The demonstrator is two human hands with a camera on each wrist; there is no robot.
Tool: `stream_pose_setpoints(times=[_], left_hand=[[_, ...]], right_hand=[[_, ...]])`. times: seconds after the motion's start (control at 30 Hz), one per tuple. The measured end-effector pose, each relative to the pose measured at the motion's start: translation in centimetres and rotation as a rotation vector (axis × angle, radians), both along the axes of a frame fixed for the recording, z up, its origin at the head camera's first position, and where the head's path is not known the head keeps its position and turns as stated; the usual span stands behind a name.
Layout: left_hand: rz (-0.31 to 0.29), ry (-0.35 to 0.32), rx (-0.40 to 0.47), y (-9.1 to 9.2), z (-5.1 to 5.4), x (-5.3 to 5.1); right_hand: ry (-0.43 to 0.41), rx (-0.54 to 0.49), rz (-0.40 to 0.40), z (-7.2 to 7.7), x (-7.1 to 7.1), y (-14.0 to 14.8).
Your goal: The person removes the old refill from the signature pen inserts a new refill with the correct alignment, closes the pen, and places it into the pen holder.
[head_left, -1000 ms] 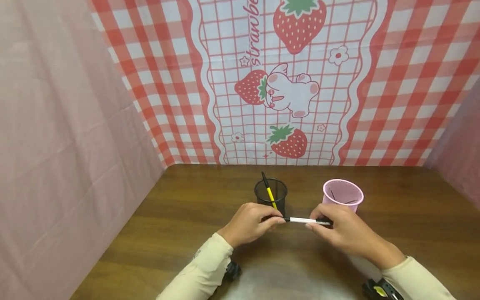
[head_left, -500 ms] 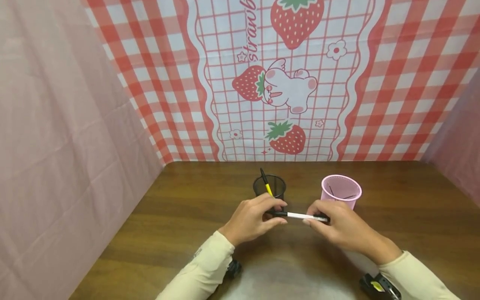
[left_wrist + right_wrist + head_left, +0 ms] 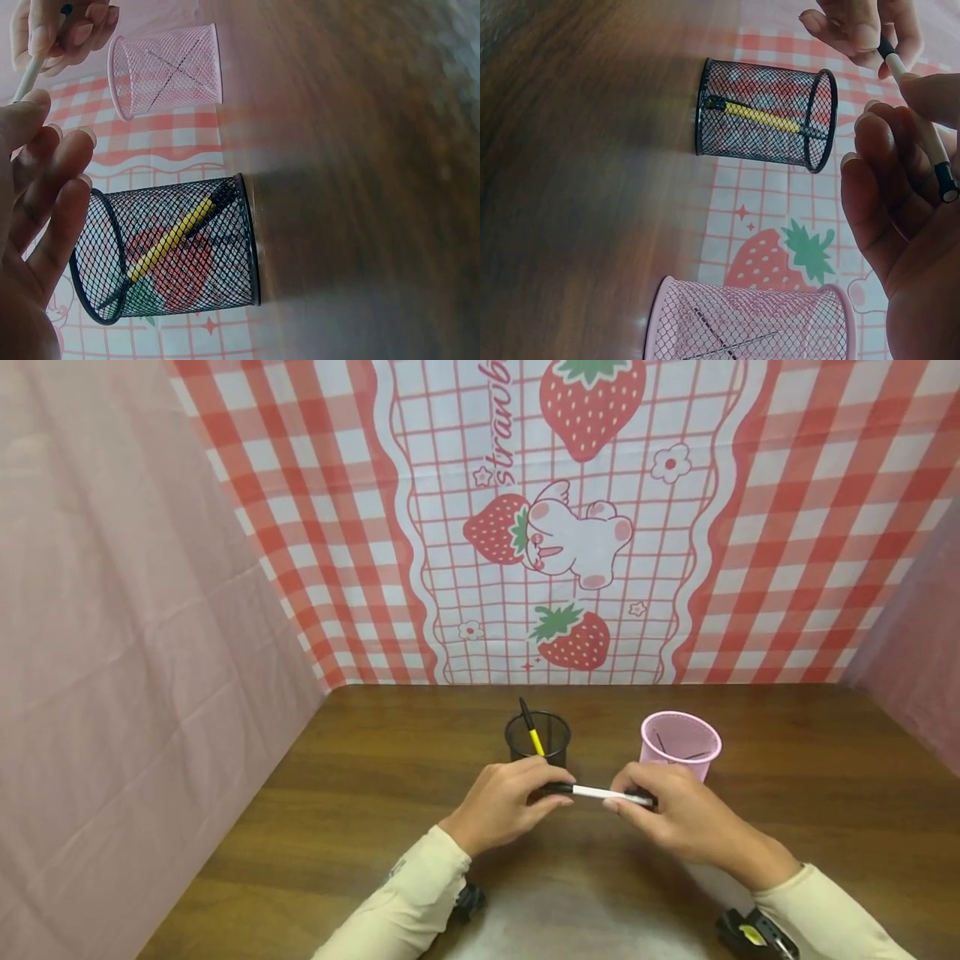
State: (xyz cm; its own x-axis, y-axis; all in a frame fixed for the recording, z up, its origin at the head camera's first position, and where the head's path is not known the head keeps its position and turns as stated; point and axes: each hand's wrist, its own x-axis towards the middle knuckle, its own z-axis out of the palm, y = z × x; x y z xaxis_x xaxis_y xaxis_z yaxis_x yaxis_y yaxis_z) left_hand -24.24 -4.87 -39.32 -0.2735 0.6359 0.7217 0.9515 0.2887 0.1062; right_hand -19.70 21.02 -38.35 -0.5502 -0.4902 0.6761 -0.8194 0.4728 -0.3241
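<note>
A white pen (image 3: 592,792) with black ends is held level between both hands, above the table and in front of two mesh cups. My left hand (image 3: 510,802) pinches its black left end between thumb and fingers. At the other end, my right hand (image 3: 678,810) grips the barrel, thumb over it; the right wrist view shows the pen's dark butt (image 3: 946,184) by the palm. Just behind the left hand stands a black mesh pen cup (image 3: 568,739) with a yellow and black pen (image 3: 536,742) leaning inside. The pink mesh pen cup (image 3: 697,770) stands behind the right hand.
The brown wooden table (image 3: 360,760) ends at a strawberry-print checked cloth (image 3: 480,610) at the back. Pink cloth (image 3: 150,652) hangs along the left, and more at the right. Inside the pink cup, dark crossed lines show through the mesh.
Over the last second, more of the pen's black left end has come into view between the left fingers, which parted and then came closer again. The right hand keeps its grip. The view has shifted slightly.
</note>
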Motion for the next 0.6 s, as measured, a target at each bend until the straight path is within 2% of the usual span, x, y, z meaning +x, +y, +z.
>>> stream_pose_setpoints(times=[0.23, 0.43, 0.6], left_hand=[[0.004, -0.018, 0.002, -0.09, -0.09, -0.03], [0.013, -0.026, -0.017, -0.17, -0.14, -0.17], [-0.002, -0.09, -0.018, -0.25, -0.28, -0.24]], right_hand=[[-0.015, -0.004, 0.008, 0.05, 0.0, -0.16], [-0.032, 0.005, -0.015, 0.12, 0.07, -0.15], [-0.023, 0.007, -0.017, -0.1, 0.06, -0.13]])
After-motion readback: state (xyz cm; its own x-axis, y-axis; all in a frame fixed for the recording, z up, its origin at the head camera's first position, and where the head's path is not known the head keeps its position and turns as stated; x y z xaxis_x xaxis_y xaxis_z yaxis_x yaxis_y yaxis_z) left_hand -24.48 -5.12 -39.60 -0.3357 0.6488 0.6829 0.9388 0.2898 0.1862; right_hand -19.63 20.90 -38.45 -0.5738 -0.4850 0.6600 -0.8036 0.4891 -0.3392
